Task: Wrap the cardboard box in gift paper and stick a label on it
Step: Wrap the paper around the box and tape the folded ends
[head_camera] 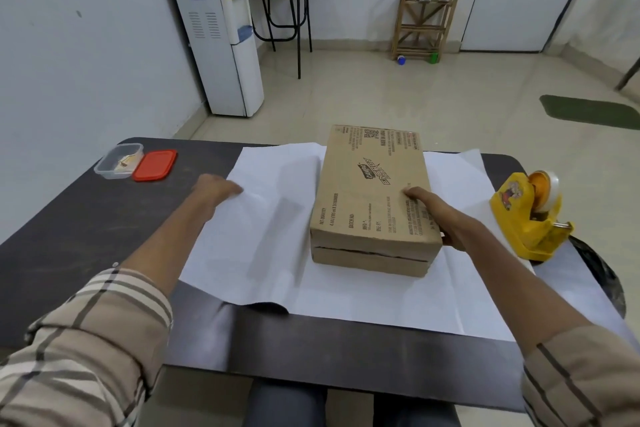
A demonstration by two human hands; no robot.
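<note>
Left hand point(216, 189), right hand point(424, 205) — one cardboard box point(370, 191), one paper sheet point(273, 229)

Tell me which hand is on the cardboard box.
The right hand grips the cardboard box by its right side; the left hand holds the gift paper at its left edge, clear of the box.

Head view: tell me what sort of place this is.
Probably a plain office or workroom, not certain: a white water dispenser stands by the wall, a wooden shoe rack by the far wall, and a yellow tape dispenser sits on the dark table near the cardboard box.
</note>
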